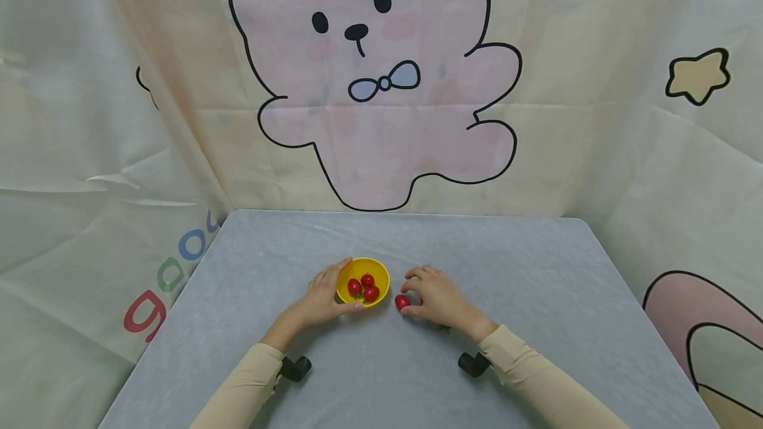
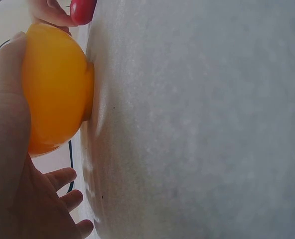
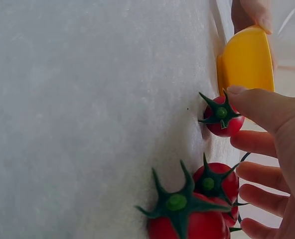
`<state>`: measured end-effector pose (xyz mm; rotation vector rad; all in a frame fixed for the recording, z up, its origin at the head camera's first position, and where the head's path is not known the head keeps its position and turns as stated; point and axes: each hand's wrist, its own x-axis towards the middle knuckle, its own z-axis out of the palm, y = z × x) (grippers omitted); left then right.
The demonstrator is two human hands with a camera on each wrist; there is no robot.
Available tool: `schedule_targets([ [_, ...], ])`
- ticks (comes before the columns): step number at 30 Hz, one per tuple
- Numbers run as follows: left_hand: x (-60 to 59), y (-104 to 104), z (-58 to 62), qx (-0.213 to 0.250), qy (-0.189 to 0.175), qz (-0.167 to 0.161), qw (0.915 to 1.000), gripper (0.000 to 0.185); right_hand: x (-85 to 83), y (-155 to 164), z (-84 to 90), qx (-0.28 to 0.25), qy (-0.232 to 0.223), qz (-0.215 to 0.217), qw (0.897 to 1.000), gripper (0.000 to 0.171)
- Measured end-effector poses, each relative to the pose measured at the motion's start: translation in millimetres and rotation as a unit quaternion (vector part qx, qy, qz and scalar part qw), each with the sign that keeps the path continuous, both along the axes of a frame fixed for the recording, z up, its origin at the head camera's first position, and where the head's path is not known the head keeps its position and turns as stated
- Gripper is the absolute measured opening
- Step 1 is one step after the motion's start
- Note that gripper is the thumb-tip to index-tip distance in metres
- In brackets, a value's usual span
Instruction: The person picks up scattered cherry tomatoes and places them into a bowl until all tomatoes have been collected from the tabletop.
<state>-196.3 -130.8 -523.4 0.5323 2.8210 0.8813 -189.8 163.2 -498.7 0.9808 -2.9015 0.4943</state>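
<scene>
A small yellow bowl (image 1: 362,271) stands on the grey table (image 1: 536,283) and holds three red cherry tomatoes (image 1: 363,288). My left hand (image 1: 329,294) grips the bowl from its left side, thumb at the near rim and fingers round the far side. Just right of the bowl, my right hand (image 1: 412,296) pinches a cherry tomato (image 1: 402,302) that lies on the table. In the right wrist view this tomato (image 3: 222,118) sits between thumb and forefinger, with the bowl (image 3: 247,59) beyond it. Two more tomatoes (image 3: 207,199) lie under that palm.
A cloth backdrop with a cartoon bear (image 1: 381,85) hangs behind the table and down both sides. Black wrist mounts (image 1: 296,368) show under both sleeves. The table's far edge (image 1: 393,213) is well behind the bowl.
</scene>
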Motion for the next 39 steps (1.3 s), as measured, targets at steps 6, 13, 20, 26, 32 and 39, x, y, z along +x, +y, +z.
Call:
schedule_targets([
  [6, 0.3, 0.2, 1.4, -0.004, -0.003, -0.003, 1.0, 0.105, 1.4, -3.5, 0.6, 0.018, -0.013, -0.003, 1.0, 0.036],
  [13, -0.3, 0.8, 1.6, -0.006, -0.004, -0.001, 1.0, 0.105, -0.1, -5.3, -4.0, 0.027, -0.013, -0.002, 1.0, 0.037],
  [20, 1.0, 1.8, 3.8, 0.0, -0.006, 0.0, 1.0, 0.104, 0.2, -5.3, -6.0, 0.02, -0.003, 0.003, 1.0, 0.031],
  [26, 1.7, 1.9, 4.2, 0.002, -0.006, 0.0, 1.0, 0.104, 0.1, -5.0, -6.6, 0.014, 0.004, 0.004, 1.0, 0.027],
  [32, 1.3, 1.8, 3.9, 0.0, -0.006, -0.001, 1.0, 0.104, -3.0, -4.4, -5.7, 0.014, 0.007, -0.012, 1.0, 0.027],
  [39, 0.2, 0.9, 3.0, 0.003, 0.001, -0.002, 1.0, 0.103, -8.4, -1.6, -1.6, 0.009, 0.021, -0.017, 1.0, 0.026],
])
